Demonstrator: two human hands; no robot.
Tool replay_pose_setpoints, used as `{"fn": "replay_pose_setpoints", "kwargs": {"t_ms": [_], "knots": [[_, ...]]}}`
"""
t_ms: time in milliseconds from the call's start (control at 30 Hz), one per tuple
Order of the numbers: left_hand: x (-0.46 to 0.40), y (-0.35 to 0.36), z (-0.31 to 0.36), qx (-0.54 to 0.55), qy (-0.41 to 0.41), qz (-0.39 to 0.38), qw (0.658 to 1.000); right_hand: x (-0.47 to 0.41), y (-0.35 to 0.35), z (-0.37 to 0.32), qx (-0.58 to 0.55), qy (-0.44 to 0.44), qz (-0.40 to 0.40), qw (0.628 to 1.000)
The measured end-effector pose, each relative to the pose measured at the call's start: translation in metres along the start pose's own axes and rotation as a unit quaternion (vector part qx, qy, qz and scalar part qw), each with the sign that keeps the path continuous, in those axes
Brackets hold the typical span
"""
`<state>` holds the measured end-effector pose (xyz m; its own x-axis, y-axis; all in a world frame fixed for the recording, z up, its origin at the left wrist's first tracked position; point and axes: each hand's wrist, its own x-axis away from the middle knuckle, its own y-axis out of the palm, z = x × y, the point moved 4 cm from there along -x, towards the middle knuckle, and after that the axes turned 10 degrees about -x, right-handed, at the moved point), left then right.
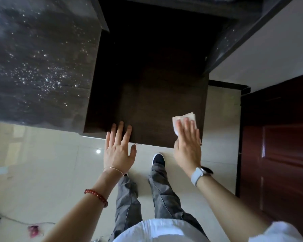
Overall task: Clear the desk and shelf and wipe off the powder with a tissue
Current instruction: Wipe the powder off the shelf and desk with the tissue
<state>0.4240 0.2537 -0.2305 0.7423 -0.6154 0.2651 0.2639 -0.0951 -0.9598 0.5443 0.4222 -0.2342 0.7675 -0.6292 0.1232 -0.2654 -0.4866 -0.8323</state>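
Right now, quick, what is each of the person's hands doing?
Left hand: open, fingers spread flat on the front edge of the dark shelf, holding nothing.
Right hand: open and flat, pressing a white tissue onto the shelf.

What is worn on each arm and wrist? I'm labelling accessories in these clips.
Both forearms are bare. The left hand has a thin chain at the wrist and a red bead bracelet farther up. The right hand has a watch with a pale strap.

White folded tissue (183, 120) flat on the dark wooden shelf (156, 102) — near its front right corner.
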Motion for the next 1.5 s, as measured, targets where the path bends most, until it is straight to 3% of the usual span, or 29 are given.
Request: {"fn": "replay_pose_setpoints", "kwargs": {"t_ms": [100, 267, 367, 433, 533, 700, 933, 1167, 1233, 1333, 1500], "knots": [[0.003, -0.001, -0.002, 0.007, 0.006, -0.015, 1.0, -0.03, 0.01, -0.016, -0.019, 0.048, 0.024, 0.998], [0.024, -0.012, -0.018, 0.019, 0.012, -0.029, 0.999, -0.011, 0.056, -0.09, -0.065, -0.166, -0.162, 0.971], [0.054, -0.021, -0.037, 0.067, -0.043, -0.052, 0.995, 0.027, 0.057, -0.091, -0.13, -0.132, -0.194, 0.963], [0.075, -0.03, -0.055, 0.082, -0.066, -0.053, 0.993, 0.04, 0.047, -0.096, -0.189, -0.068, -0.172, 0.964], [0.093, -0.049, -0.087, 0.116, -0.062, -0.034, 0.991, 0.039, 0.015, -0.136, -0.257, -0.006, -0.066, 0.964], [0.096, -0.108, -0.149, 0.139, -0.044, 0.016, 0.989, 0.029, -0.038, -0.226, -0.319, -0.033, 0.091, 0.943], [0.075, -0.182, -0.224, 0.11, 0.015, 0.068, 0.992, 0.02, -0.059, -0.3, -0.297, 0.003, 0.128, 0.946], [0.024, -0.214, -0.242, 0.099, 0.068, 0.081, 0.989, -0.012, -0.048, -0.305, -0.211, 0.005, 0.175, 0.962], [0.005, -0.218, -0.246, 0.093, 0.068, 0.075, 0.99, -0.013, -0.019, -0.308, -0.174, -0.027, 0.109, 0.978], [-0.029, -0.225, -0.253, 0.072, 0.074, 0.068, 0.992, -0.008, 0.033, -0.312, -0.015, -0.091, -0.003, 0.996], [-0.086, -0.232, -0.265, 0.025, 0.077, 0.053, 0.995, -0.079, 0.021, -0.307, 0.048, -0.053, -0.006, 0.997]]}}
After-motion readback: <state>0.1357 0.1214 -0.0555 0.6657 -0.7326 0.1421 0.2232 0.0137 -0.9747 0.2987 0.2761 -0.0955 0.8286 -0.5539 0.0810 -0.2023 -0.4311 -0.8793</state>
